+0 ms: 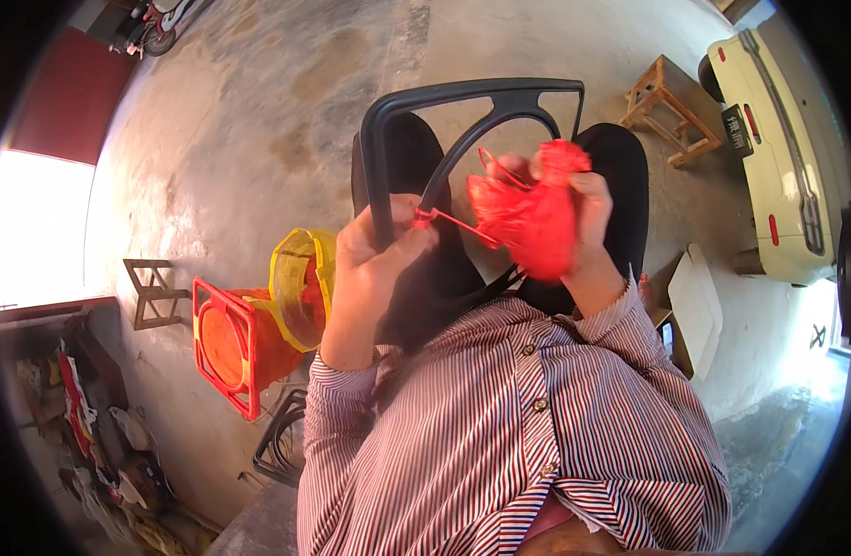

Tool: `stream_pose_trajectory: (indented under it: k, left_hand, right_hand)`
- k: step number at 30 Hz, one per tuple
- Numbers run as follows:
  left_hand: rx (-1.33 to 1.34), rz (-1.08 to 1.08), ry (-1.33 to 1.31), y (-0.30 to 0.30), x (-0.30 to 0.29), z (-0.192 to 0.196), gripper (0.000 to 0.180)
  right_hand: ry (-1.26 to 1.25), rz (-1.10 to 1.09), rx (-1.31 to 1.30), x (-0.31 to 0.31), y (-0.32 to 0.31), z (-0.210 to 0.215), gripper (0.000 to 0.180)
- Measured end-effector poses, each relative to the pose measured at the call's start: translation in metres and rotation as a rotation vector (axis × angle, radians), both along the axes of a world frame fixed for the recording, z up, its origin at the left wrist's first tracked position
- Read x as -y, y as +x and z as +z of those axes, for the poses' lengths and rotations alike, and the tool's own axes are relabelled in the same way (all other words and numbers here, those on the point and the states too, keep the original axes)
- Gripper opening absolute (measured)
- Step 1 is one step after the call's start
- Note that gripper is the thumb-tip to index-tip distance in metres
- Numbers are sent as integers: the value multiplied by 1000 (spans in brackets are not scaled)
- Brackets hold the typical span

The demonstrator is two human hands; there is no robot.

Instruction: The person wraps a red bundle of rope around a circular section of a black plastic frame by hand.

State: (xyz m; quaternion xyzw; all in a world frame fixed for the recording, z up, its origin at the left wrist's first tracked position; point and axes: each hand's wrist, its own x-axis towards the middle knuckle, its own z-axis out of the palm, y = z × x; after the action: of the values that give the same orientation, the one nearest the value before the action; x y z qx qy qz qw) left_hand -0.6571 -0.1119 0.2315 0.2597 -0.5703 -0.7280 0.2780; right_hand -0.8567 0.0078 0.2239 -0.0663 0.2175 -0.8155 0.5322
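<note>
A black plastic frame (472, 91) with a curved inner bar lies across my lap. My left hand (374, 259) closes round its left side, with thumb and fingers at the spot where red cord is wound on the inner bar. From there a taut strand runs to a loose bundle of red plastic cord (527, 218), slightly blurred. My right hand (587, 208) is wrapped round that bundle, and some of its fingers are hidden behind the cord. The frame's lower part is partly hidden by the left arm and the bundle.
Left of me are an orange stool with a red rim (226, 347), a yellow basket (291, 287) holding red material, and another black frame (282, 440). A small wooden stand (152, 294) is farther left. A wooden stool (671, 107) and a parked pale vehicle (787, 157) are at right.
</note>
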Motion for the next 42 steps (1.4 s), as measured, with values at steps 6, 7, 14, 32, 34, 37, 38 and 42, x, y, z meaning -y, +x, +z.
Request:
stream_pose_trajectory:
  k: [6, 7, 14, 32, 34, 37, 38, 42]
  left_hand:
    - [-129, -21, 30, -1, 9, -7, 28]
    - [-144, 7, 18, 1, 10, -9, 28]
    - [-151, 111, 52, -2, 4, -15, 21]
    - [1, 69, -890, -22, 3, 9, 41]
    - [-217, 85, 123, -17, 2, 4, 44]
    - [-57, 95, -30, -18, -7, 14, 43]
    - [57, 3, -427, -18, -8, 18, 42]
    - [14, -6, -161, -23, -20, 33, 49]
  right_hand:
    - [-492, 275, -94, -29, -24, 27, 42]
    - [-428, 182, -147, -30, -18, 31, 43]
    - [-260, 72, -34, -34, -47, -6, 42]
    - [90, 208, -1002, 32, 0, 22, 23]
    - [-21, 328, -442, 28, 1, -10, 28]
    - [9, 436, -143, 29, 10, -36, 32]
    - [-60, 519, 67, 32, 11, -40, 30]
    - [-66, 592, 128, 50, 5, -24, 35]
